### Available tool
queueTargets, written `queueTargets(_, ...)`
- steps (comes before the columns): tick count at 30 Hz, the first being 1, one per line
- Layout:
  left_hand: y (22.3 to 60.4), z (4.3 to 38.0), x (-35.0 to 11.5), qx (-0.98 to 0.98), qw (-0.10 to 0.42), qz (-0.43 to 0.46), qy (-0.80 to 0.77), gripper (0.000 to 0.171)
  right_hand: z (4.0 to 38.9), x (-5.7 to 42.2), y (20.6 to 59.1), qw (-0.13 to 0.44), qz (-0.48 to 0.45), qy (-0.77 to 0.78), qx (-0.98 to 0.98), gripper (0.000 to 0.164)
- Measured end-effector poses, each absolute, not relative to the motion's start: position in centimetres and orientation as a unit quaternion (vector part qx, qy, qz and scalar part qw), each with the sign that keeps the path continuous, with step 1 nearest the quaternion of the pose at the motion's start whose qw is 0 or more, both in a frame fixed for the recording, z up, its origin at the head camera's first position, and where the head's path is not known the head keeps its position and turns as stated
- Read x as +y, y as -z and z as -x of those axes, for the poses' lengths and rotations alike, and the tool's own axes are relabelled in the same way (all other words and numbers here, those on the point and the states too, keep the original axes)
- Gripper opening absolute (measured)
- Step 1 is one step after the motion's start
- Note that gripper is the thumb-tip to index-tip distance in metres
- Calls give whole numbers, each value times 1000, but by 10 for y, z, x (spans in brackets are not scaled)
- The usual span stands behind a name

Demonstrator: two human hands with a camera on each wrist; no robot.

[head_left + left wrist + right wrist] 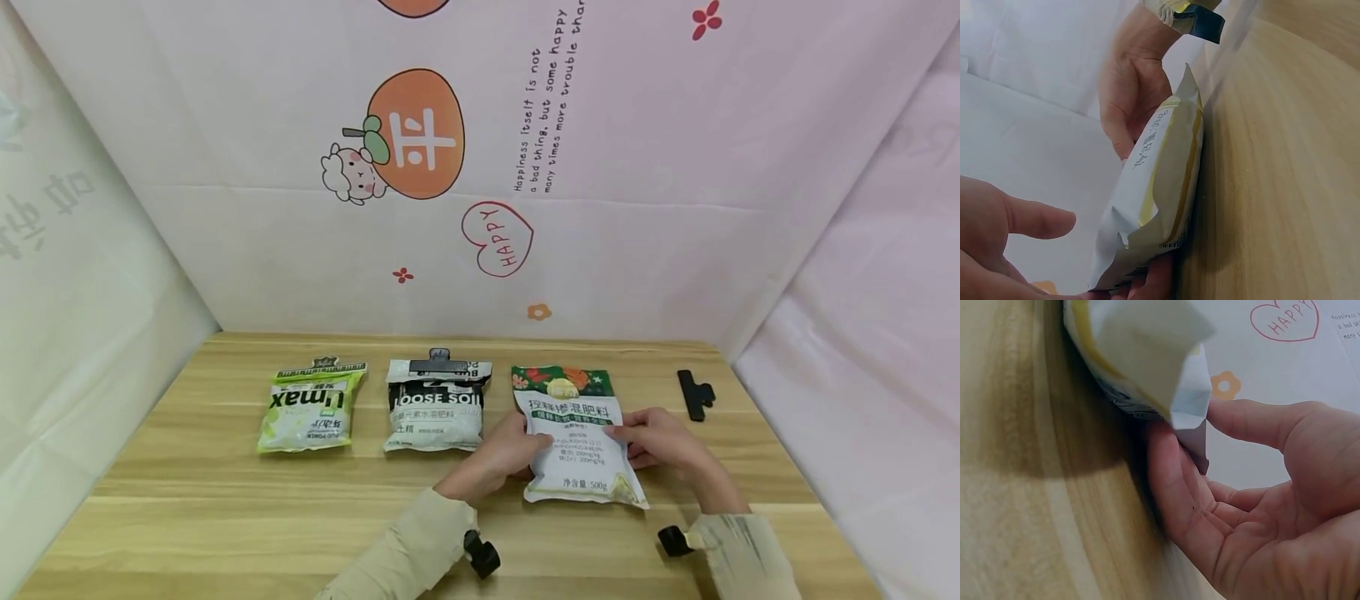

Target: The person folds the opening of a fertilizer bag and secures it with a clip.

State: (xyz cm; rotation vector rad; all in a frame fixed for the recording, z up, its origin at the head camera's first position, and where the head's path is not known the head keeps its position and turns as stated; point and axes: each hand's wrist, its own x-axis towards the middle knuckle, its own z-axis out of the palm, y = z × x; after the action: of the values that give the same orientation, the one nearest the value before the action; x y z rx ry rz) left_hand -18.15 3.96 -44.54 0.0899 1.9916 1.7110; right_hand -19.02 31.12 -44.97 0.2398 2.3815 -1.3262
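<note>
A white and green fertilizer bag (pixel 573 450) lies between both hands, its printed front facing up. My left hand (pixel 510 446) holds its left edge; in the left wrist view the fingers (pixel 1159 275) reach beneath the bag, and the thumb stands over it, apparently just off the surface. On the opposite edge, my right hand (pixel 663 442) pinches the bag, thumb on top and fingers (pixel 1175 481) underneath. The bag's lower end looks slightly raised in the left wrist view. Its underside is mostly hidden.
A black clip (pixel 696 395) lies on the wooden table (pixel 225 517) right of the bag. To the left sit a black and white LOOSE SOIL bag (pixel 435 417) and a green Umax bag (pixel 307 417), each with a clip along its folded top. A printed white cloth (pixel 600 267) hangs behind.
</note>
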Motion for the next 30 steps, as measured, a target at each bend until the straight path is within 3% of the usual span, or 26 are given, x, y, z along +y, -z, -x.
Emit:
queueTargets(20,449,183,39,712,248,-34,-656,33,188,317,435,167,-40,481,860,40)
queueTargets(30,447,184,37,713,204,-53,-669,34,182,316,418,151,-26,491,858,41)
